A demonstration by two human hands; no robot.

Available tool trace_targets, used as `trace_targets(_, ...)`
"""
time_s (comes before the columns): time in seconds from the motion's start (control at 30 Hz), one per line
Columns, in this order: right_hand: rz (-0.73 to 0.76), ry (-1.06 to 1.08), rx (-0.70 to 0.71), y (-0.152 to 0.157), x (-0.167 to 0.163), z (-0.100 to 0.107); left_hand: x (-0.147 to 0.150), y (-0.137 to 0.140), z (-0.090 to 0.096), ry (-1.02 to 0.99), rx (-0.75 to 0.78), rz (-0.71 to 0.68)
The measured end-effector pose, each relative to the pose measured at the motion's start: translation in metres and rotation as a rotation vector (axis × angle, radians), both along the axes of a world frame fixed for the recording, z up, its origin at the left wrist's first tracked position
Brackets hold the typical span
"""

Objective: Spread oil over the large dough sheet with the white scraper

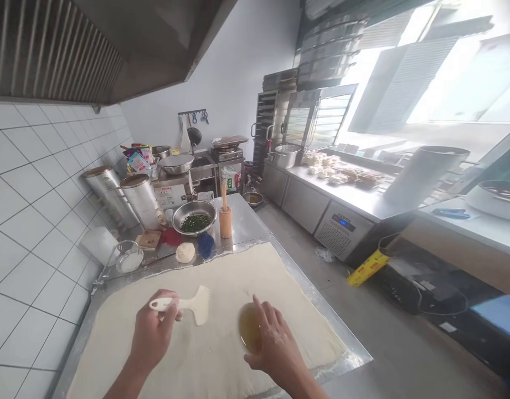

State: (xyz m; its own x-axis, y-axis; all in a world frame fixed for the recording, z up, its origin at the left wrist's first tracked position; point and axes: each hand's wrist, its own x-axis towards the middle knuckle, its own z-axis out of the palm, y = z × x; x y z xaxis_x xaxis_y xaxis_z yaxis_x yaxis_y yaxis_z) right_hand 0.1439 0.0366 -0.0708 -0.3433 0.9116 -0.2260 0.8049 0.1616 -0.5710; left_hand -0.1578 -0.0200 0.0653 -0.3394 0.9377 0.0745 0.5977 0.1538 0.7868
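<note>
While the left hand is clenched on a white scraper, blade pointing right, a yellow oil puddle just right of it is touched by the released right hand on the dough sheet.

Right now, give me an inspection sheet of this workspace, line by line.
Surface: steel table, mostly covered by a thin dough sheet.
Things in hand: white scraper, a pool of yellow oil on the dough.
Clutter: bowl of chopped greens, wooden brush holder, dough ball, metal canisters.
Hands: left hand grips the scraper; right hand lies flat at the oil.
Cables: nothing seen.
Surroundings: tiled wall, steel counter with pastries, bright window.
</note>
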Motion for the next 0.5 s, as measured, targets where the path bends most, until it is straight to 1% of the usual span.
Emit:
trace_targets(0.1, 0.047, 0.031, -0.014, 0.000, -0.023, 0.007, 0.030, 0.001, -0.013, -0.113, 0.014, -0.039)
trace_targets(0.2, 0.092, 0.090, -0.002, 0.000, -0.042, 0.015, 0.047, 0.008, -0.033, -0.171, -0.013, -0.051)
trace_targets(0.37, 0.163, 0.118, -0.010, -0.005, -0.063, 0.024, 0.056, 0.016, -0.062, -0.201, -0.107, -0.040)
trace_targets(0.5, 0.172, 0.114, -0.022, -0.007, -0.068, 0.018, 0.055, 0.014, -0.074, -0.214, -0.130, -0.021)
